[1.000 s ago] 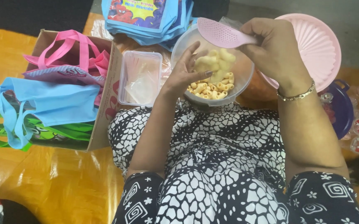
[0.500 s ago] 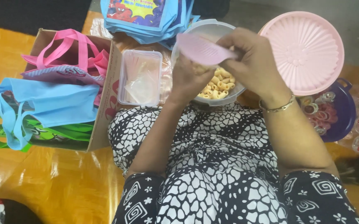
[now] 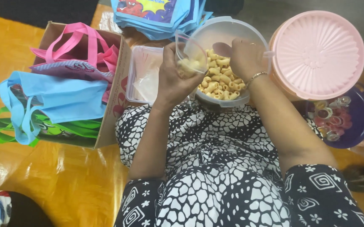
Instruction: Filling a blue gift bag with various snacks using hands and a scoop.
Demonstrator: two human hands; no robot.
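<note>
Your left hand (image 3: 174,80) has its grip closed around a small clear bag (image 3: 190,59), held upright with its mouth open; a few pale pasta pieces sit in the bottom of it. The bag hangs over the near-left rim of the clear round tub (image 3: 224,31), touching or nearly touching that rim; which, you cannot tell.

Your right hand (image 3: 244,56) is down inside the tub, just right of the bag, fingers curled on a pink scoop (image 3: 222,49) whose bowl lies on the elbow pasta (image 3: 216,84). The grip is closed on the scoop handle, though the handle itself is hidden under the hand. A gold bracelet (image 3: 255,76) sits on that wrist.

Left of the bag-holding grip, just beside it, stands a clear rectangular container (image 3: 136,67) with clear bags inside. Further left is a cardboard box (image 3: 110,105) with pink, blue and green tote bags. Beyond the tub lies a stack of blue printed bags (image 3: 161,14).

Right of the scoop grip, touching the tub's side, is an orange container with a pink ribbed lid (image 3: 318,52). Nearer to you on that side, a dark purple bowl (image 3: 358,122) holds small sealed cups.
</note>
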